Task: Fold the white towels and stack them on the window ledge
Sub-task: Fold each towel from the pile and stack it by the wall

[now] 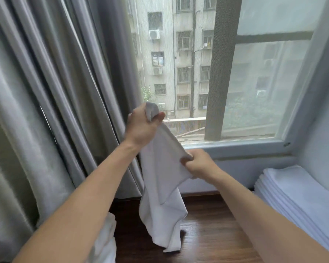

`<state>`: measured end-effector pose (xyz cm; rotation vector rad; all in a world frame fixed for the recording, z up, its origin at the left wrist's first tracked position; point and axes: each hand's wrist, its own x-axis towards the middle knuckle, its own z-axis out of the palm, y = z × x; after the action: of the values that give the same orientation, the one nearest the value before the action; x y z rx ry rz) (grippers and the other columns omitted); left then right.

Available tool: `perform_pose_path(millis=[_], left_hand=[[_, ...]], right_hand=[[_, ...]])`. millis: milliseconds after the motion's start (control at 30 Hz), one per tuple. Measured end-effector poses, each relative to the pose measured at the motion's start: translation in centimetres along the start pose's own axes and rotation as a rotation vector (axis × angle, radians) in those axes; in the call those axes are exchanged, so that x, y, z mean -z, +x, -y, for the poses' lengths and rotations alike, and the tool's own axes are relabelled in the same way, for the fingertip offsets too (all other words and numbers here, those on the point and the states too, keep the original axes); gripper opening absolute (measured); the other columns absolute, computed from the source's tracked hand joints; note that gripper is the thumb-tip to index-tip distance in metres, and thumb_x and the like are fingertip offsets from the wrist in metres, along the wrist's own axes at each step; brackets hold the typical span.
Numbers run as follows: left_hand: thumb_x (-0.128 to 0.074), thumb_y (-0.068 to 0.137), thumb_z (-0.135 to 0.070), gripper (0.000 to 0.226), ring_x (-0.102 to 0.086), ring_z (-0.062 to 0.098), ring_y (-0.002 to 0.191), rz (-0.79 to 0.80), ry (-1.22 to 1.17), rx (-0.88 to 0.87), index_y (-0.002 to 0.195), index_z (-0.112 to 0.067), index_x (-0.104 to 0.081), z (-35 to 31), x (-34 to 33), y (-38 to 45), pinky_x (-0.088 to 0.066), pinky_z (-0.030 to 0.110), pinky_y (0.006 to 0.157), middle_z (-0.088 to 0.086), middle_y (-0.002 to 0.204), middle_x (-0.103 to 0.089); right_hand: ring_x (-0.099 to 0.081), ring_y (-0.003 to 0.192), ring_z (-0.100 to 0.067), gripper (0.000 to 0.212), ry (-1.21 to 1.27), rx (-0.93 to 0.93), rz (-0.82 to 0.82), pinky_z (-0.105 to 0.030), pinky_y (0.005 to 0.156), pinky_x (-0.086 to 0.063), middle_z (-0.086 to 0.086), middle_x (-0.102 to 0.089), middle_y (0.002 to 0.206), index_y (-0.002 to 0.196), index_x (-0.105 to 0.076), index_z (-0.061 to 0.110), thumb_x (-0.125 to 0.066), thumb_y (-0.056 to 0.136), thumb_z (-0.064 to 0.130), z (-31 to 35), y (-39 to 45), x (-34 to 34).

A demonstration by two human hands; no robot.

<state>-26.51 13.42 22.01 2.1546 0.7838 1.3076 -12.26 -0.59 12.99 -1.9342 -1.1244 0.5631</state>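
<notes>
Head view takes in the grey curtain (pixel 51 92) first, hanging in heavy folds down the whole left side. Beside it the window (pixel 254 73) fills the upper right, its pale frame running along the bottom and a dark vertical bar dividing the panes; a pale apartment block (pixel 169 54) with barred windows and air-conditioner units stands outside.

Below lies the dark wooden window ledge (pixel 207 224), reaching from the curtain's foot to the right edge. On its right end, against the side wall, sits a stack of folded white towels (pixel 296 192), edges layered neatly. At the lower left, partly hidden behind the left forearm, a heap of loose white cloth (pixel 106 242) shows; what it rests on cannot be told.

In the middle, one white towel (pixel 160 186) hangs unfolded in the air above the ledge, its lower corner drooping down close to the wood; whether it touches cannot be told. The left hand (pixel 141 126) is raised in front of the window, fingers curled tight around the towel's bunched top corner, a tuft of cloth sticking up above the fist. The right hand (pixel 199 164) is lower and to the right, thumb and fingers pinching the towel's edge, so the cloth slopes taut between the two hands.
</notes>
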Motion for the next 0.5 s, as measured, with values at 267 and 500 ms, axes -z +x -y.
perform_pose_path(millis=[267, 500], left_hand=[[-0.072, 0.095, -0.032, 0.03, -0.056, 0.012, 0.087, 0.642, -0.005, 0.122, 0.099, -0.004, -0.062, 4.0, 8.9, 3.4, -0.043, 0.028, 0.079, -0.006, 0.087, -0.062], [-0.085, 0.085, -0.013, 0.026, -0.062, 0.024, 0.087, 0.267, -0.213, 0.333, 0.102, -0.007, -0.067, 5.0, 9.8, 6.0, -0.051, 0.041, 0.077, 0.008, 0.091, -0.067]], right_hand=[[-0.064, 0.064, -0.016, 0.022, 0.31, 0.087, -0.155, -0.027, 0.048, -0.055, -0.007, -0.067, 0.078, 0.095, -0.078, 0.009, -0.061, 0.081, 0.01, 2.8, 2.8, 11.1], [-0.065, 0.086, -0.029, 0.029, 0.469, 0.231, -0.313, -0.038, 0.052, -0.063, -0.006, -0.06, 0.094, 0.084, -0.068, 0.011, -0.052, 0.096, -0.01, 7.5, 6.4, 13.7]])
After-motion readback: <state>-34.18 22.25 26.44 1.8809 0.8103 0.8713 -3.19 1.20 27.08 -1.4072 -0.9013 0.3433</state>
